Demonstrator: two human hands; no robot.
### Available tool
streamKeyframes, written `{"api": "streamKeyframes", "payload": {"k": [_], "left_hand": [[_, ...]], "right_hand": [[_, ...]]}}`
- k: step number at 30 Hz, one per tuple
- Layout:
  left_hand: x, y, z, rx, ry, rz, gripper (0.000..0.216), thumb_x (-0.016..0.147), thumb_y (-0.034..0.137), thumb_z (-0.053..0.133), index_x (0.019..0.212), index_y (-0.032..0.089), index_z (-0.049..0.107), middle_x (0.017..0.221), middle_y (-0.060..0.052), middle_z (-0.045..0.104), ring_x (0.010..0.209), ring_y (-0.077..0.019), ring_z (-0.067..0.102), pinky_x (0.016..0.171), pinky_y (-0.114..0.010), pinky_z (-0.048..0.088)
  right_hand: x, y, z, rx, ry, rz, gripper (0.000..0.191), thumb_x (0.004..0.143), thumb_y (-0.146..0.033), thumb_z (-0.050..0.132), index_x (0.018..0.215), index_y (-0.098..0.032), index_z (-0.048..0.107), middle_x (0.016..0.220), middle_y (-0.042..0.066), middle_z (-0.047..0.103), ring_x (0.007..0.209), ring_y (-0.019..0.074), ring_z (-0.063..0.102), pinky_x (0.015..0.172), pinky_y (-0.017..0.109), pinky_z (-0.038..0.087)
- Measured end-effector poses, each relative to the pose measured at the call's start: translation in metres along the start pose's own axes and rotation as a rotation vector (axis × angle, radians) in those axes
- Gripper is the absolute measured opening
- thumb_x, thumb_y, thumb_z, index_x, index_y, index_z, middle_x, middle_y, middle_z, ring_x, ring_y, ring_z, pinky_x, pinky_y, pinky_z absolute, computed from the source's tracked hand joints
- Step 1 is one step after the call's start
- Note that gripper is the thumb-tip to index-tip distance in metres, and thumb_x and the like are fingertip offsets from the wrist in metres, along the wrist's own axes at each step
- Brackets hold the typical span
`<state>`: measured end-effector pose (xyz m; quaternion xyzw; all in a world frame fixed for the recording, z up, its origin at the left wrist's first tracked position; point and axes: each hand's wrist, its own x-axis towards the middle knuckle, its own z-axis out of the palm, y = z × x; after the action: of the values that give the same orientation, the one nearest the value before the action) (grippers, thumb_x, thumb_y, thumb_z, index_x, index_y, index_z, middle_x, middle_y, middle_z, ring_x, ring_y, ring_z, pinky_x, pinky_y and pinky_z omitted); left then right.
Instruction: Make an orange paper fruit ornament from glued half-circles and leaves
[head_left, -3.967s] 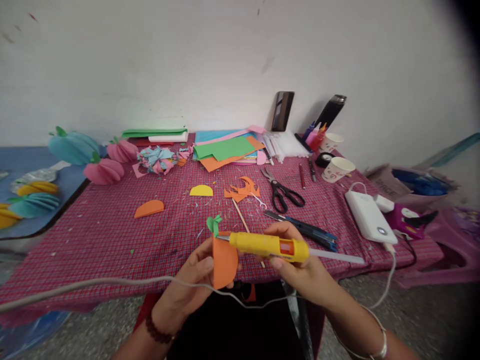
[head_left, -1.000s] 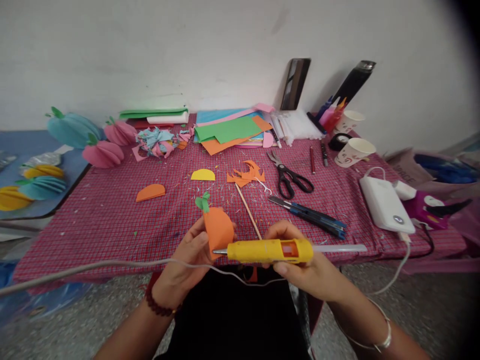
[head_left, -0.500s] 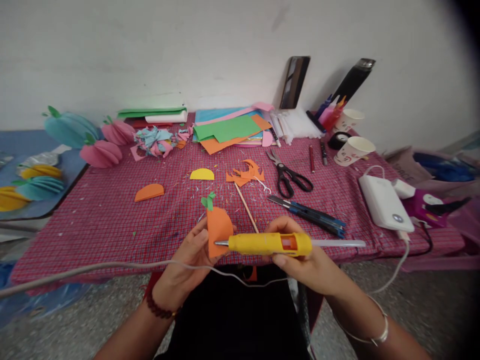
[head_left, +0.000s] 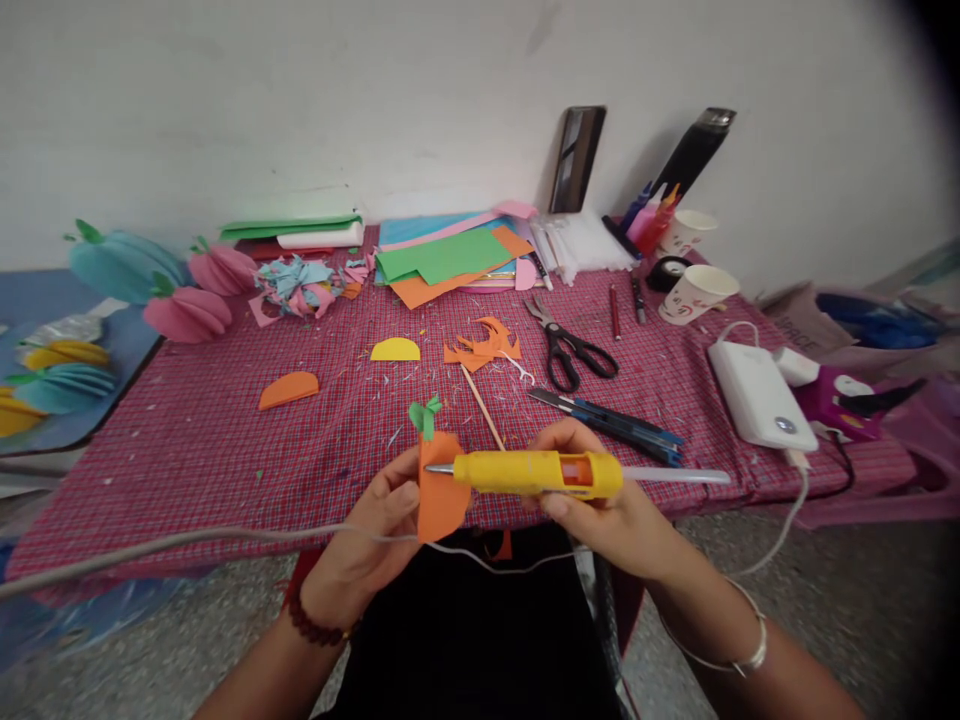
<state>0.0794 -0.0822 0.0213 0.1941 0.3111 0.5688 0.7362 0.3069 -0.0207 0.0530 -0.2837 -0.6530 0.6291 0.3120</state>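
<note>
My left hand [head_left: 382, 510] grips an orange paper half-round [head_left: 444, 500] by its straight edge; green paper leaves [head_left: 426, 414] stick up from its top. Closed around a yellow glue gun [head_left: 525, 472] is my right hand [head_left: 600, 500]. The gun's metal nozzle points left, over the upper part of the orange paper near the fold. A clear glue stick [head_left: 675, 476] juts from the gun's back end. Beyond my hands lie a yellow half-round [head_left: 395, 349], another orange half-round [head_left: 289, 390], orange scraps [head_left: 484, 343] and a wooden stick [head_left: 482, 405].
Scissors [head_left: 570, 345] and a blue utility knife [head_left: 607, 422] lie right of centre. A white power bank [head_left: 761, 390] sits at the right edge. Paper sheets [head_left: 442, 258], a leaning phone [head_left: 577, 160] and paper cups [head_left: 697, 293] stand behind. A cable [head_left: 225, 537] crosses in front.
The glue gun's nozzle has moved up along the orange paper, from near its bottom to its upper part. My left hand and the paper have shifted slightly lower in view.
</note>
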Motion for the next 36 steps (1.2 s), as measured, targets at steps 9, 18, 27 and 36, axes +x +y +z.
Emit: {"api": "streamKeyframes", "payload": {"k": [9, 18, 27, 36], "left_hand": [[0.0016, -0.0007, -0.0017, -0.021, 0.019, 0.024, 0.048, 0.068, 0.033, 0.085, 0.111, 0.019, 0.072, 0.098, -0.001, 0.078, 0.082, -0.0137, 0.072, 0.077, -0.02, 0.057], [-0.0009, -0.0001, 0.0005, -0.037, -0.004, -0.006, 0.044, 0.066, 0.034, 0.086, 0.106, 0.021, 0.073, 0.095, -0.002, 0.078, 0.079, -0.0153, 0.072, 0.075, -0.022, 0.058], [-0.0015, -0.0013, -0.0024, 0.009, -0.059, -0.026, 0.041, 0.067, 0.033, 0.085, 0.104, 0.02, 0.074, 0.097, -0.004, 0.078, 0.077, -0.0163, 0.072, 0.074, -0.024, 0.058], [-0.0067, 0.0015, 0.0002, 0.069, -0.062, -0.023, 0.039, 0.067, 0.034, 0.084, 0.102, 0.02, 0.075, 0.093, -0.004, 0.077, 0.074, -0.0142, 0.071, 0.07, -0.02, 0.056]], "right_hand": [[-0.0001, -0.0006, 0.0, 0.005, -0.047, -0.031, 0.023, 0.089, -0.027, 0.06, 0.106, -0.025, 0.044, 0.088, -0.001, 0.047, 0.066, 0.0095, 0.046, 0.055, 0.02, 0.039], [0.0017, 0.0018, 0.0001, 0.086, 0.064, -0.025, 0.024, 0.09, -0.035, 0.061, 0.105, -0.028, 0.044, 0.089, -0.001, 0.049, 0.068, 0.0112, 0.051, 0.055, 0.021, 0.039], [0.0035, 0.0036, 0.0001, 0.085, 0.072, -0.028, 0.024, 0.089, -0.035, 0.062, 0.104, -0.027, 0.045, 0.088, -0.001, 0.051, 0.074, 0.0137, 0.054, 0.061, 0.025, 0.041], [0.0009, 0.0024, 0.0, 0.064, 0.081, -0.008, 0.023, 0.088, -0.033, 0.061, 0.103, -0.027, 0.045, 0.09, 0.0, 0.051, 0.073, 0.0139, 0.054, 0.06, 0.025, 0.042]]}}
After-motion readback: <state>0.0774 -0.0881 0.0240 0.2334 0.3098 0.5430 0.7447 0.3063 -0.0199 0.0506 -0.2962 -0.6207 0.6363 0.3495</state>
